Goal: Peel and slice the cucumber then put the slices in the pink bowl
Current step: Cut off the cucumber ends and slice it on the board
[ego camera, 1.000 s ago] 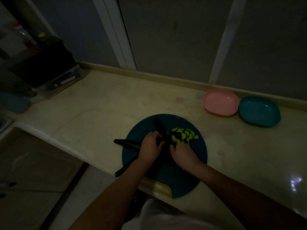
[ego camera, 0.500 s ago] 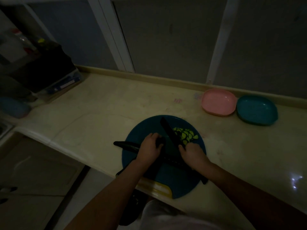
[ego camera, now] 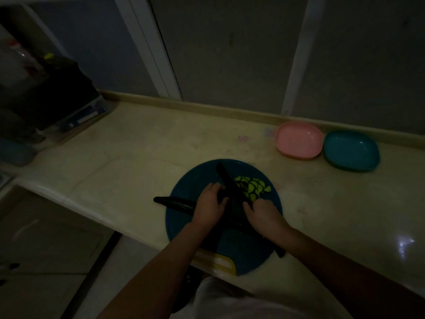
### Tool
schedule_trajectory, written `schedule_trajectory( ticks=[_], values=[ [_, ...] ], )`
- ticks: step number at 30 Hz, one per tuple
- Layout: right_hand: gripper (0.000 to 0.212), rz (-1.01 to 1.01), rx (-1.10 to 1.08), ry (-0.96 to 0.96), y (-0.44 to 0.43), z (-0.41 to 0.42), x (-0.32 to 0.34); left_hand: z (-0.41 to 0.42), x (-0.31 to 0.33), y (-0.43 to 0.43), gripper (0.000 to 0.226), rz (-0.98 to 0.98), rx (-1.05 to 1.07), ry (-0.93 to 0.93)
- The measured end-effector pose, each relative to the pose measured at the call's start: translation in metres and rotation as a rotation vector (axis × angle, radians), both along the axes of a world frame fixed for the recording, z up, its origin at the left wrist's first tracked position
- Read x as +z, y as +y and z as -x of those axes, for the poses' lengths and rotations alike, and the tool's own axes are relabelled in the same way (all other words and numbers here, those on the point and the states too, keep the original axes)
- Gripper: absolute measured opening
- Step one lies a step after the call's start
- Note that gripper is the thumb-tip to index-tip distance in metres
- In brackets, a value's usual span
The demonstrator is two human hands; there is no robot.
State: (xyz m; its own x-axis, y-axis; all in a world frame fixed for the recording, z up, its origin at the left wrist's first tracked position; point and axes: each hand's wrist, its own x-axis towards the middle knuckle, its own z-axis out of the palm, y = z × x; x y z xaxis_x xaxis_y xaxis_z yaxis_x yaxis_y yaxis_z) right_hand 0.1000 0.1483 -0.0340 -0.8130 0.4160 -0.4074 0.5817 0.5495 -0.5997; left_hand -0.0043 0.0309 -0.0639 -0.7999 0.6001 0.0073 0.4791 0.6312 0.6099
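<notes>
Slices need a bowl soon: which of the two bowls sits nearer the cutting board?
The pink bowl. It sits left of the teal bowl and closer to the board.

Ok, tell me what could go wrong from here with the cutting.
1. The left hand grips the cucumber right beside the knife held by the right hand; in this dim light a finger could get nicked.
2. The cutting board overhangs the counter edge, so pressing down might tip it.
3. The pink bowl sits beside a teal bowl; slices could land wrong.
</notes>
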Motion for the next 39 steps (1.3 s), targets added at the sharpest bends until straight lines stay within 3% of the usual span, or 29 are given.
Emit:
schedule_trajectory(
  ticks=[39],
  values=[
    [0.049, -0.014, 0.013, -0.004, -0.013, 0.006, -0.007, 0.000, -0.001, 0.000, 0.021, 0.012, 0.024, -0.012]
  ],
)
